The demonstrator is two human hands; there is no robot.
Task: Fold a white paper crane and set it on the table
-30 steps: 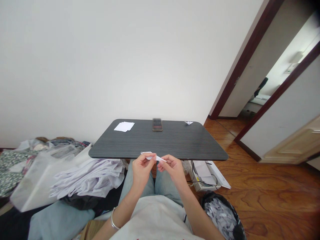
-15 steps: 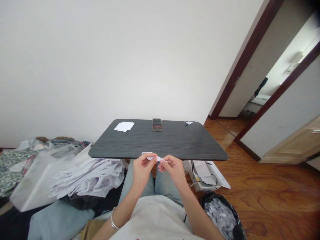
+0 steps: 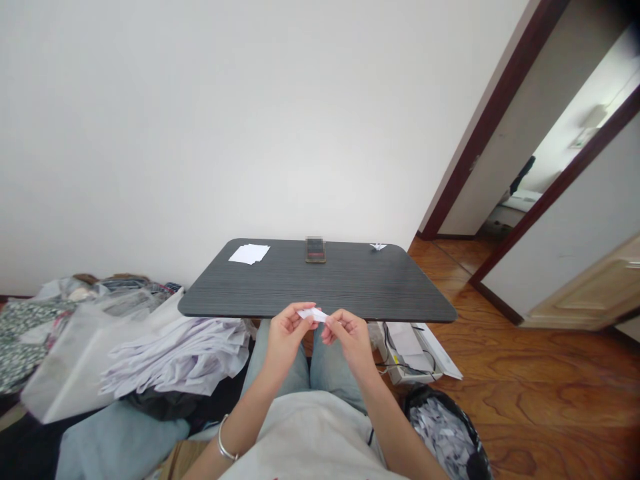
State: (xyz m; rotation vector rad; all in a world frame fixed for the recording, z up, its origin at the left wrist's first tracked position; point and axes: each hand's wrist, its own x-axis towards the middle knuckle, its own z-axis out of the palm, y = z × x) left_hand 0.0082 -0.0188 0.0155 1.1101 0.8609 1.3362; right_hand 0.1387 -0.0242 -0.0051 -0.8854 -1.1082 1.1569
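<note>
- Left hand (image 3: pixel 286 333) and right hand (image 3: pixel 351 333): fingers closed, pinching opposite ends of the paper (image 3: pixel 313 314).
- Paper: between them, by the near edge of the counter (image 3: pixel 320 287).
- Best pinch lightly, folds aligned.

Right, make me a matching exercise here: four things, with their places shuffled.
1. folded paper
2. white sheets
3. small paper figure
4. bracelet

A. far right corner of the dark table
B. around the left forearm
C. held by left hand and right hand
D. far left part of the dark table

Pairs: 1-C, 2-D, 3-A, 4-B
</note>
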